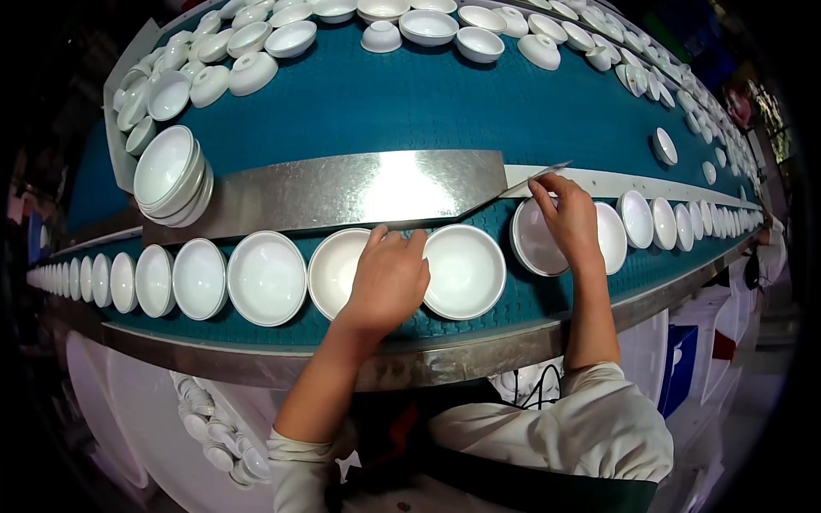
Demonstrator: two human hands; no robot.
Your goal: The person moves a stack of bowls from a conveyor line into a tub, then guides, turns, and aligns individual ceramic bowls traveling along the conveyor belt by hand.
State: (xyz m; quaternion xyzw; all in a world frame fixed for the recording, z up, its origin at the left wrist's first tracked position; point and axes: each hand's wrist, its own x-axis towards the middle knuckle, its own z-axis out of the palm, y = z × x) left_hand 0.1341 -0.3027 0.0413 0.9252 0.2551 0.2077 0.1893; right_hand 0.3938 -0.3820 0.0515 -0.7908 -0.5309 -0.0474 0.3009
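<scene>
My right hand [566, 218] pinches a thin, pointed, blade-like tool [547, 169] above the end of the metal plate; its exact kind does not show. Below that hand is a white bowl [532, 244], partly hidden by it. My left hand [386, 280] is palm down between two white bowls in the front row, fingers bent and somewhat apart. It covers the right side of one bowl [332, 269] and lies close to the rim of the other bowl [464, 272]. Whether its fingertips touch either rim I cannot tell.
A long row of white bowls [267, 278] curves along the near teal belt [513, 321]. Behind it lies a shiny metal plate [342, 192], with stacked bowls [167, 171] at its left end. Many loose bowls [252, 75] crowd the far belt. A metal edge [462, 363] runs in front.
</scene>
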